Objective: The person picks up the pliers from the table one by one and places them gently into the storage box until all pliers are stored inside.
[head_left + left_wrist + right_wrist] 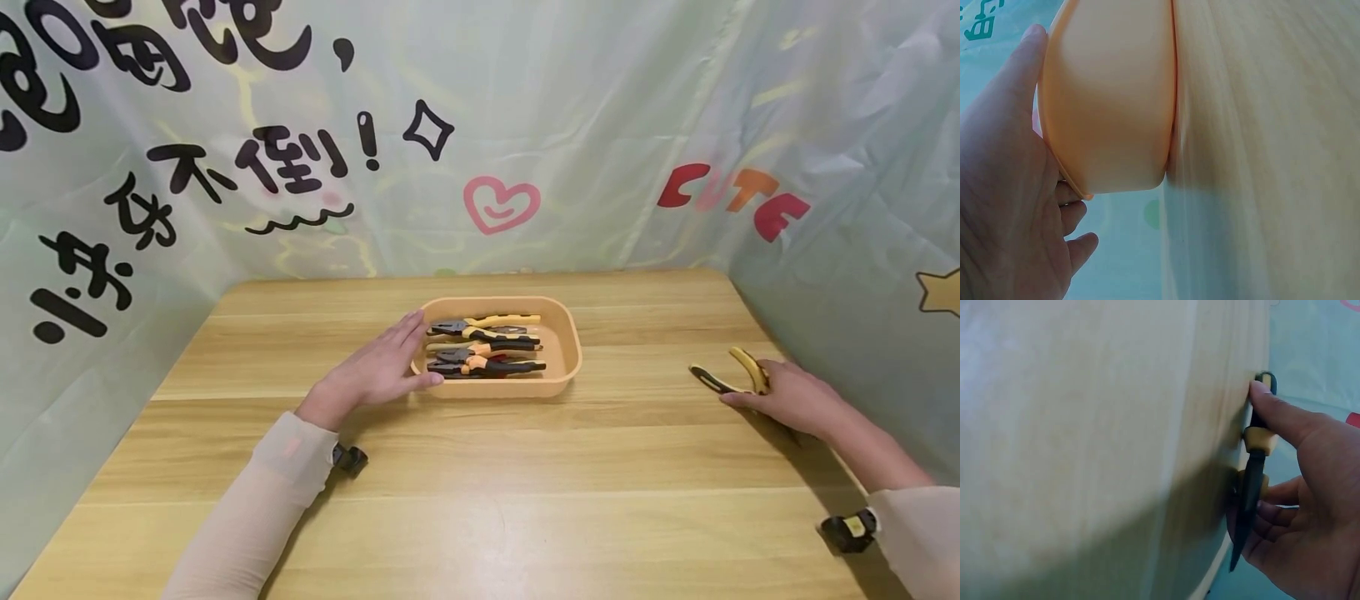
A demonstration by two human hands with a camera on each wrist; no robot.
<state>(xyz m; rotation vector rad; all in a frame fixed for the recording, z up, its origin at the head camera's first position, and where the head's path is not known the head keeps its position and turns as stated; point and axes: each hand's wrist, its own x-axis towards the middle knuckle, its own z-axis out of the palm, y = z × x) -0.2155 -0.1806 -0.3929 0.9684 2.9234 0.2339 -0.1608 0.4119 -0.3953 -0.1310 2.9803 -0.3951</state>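
At the table's right side, my right hand [795, 396] pinches a pair of pliers [712, 381] with yellow-and-black handles. The handles are spread apart and point left, towards the basin. In the right wrist view the thumb lies along one handle [1264, 409], and dark, tapering jaws point back towards the wrist. My left hand [378, 362] rests against the left end of an orange plastic basin [566, 367], fingers extended along the rim and thumb at the near corner. Several pliers [487, 346] with orange, yellow and black handles lie side by side in the basin, heads to the left.
The basin stands on a wooden table [480, 483], towards its back edge. A printed fabric sheet [600, 108] hangs behind and along both sides, close to the right hand. Each wrist carries a small black camera [350, 459].
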